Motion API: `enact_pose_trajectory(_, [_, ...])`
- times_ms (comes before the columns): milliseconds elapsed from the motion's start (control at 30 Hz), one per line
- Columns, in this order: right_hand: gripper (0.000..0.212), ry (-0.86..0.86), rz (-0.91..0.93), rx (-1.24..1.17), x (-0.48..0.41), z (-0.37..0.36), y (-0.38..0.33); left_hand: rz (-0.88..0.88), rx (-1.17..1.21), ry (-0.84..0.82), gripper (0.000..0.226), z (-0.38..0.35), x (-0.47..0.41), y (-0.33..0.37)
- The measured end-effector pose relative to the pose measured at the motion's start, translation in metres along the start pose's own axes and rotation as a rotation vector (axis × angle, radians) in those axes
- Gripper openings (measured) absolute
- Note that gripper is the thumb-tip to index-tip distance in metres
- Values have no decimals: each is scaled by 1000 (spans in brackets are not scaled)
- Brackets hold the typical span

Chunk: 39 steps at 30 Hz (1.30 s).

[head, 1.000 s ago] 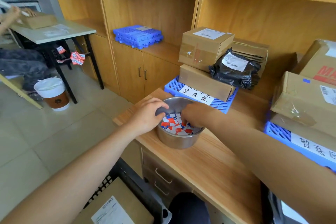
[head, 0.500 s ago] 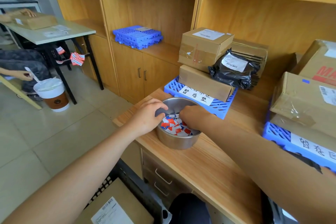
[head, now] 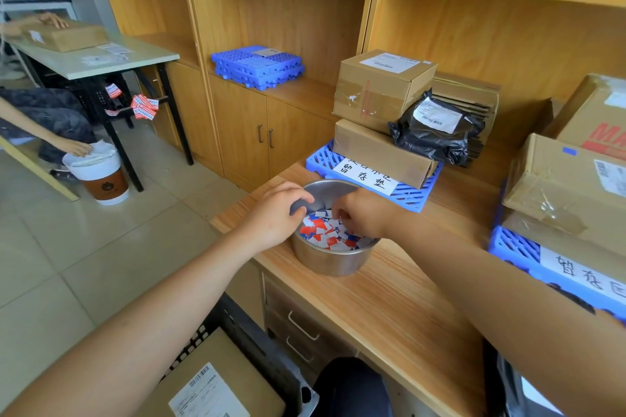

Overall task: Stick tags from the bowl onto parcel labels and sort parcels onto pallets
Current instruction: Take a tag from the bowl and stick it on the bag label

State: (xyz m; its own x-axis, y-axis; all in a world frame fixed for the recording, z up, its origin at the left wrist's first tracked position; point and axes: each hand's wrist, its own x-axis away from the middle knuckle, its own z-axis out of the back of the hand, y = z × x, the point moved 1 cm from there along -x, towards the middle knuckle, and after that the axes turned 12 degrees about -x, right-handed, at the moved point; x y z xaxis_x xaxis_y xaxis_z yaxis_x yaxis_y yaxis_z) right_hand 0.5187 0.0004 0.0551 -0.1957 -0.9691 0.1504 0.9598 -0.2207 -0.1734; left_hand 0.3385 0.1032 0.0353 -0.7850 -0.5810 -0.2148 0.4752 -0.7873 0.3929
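Mostly red, blue, white tags (head: 324, 232) heaped in steel bowl (head: 329, 261).

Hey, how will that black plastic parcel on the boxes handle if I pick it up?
The black plastic parcel looks crinkled and soft, so it would probably sag, not stay stiff. Its glossy film may be slippery. Resting on the long box, it may slide off if nudged.

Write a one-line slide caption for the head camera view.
Left hand grips the rim of the steel bowl on the counter while the right hand picks among red, blue and white tags.
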Motion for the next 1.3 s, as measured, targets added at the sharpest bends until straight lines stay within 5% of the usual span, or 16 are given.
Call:
enact_pose_trajectory(333, [19,-15,-14,-204,1,5,5,8,-8,-3,28,1,1,3])
enact_pose_trajectory(733, [19,-135,-29,114,-10,-1,2,6,5,-9,28,-1,1,2])
enact_pose_trajectory(900, [28,-229,-5,73,-14,-8,-2,-1,18,-6,26,-1,1,2])
enact_pose_trajectory(1300, [15,-163,-29,54,-14,-9,-8,-21,-3,-6,28,0,2,2])
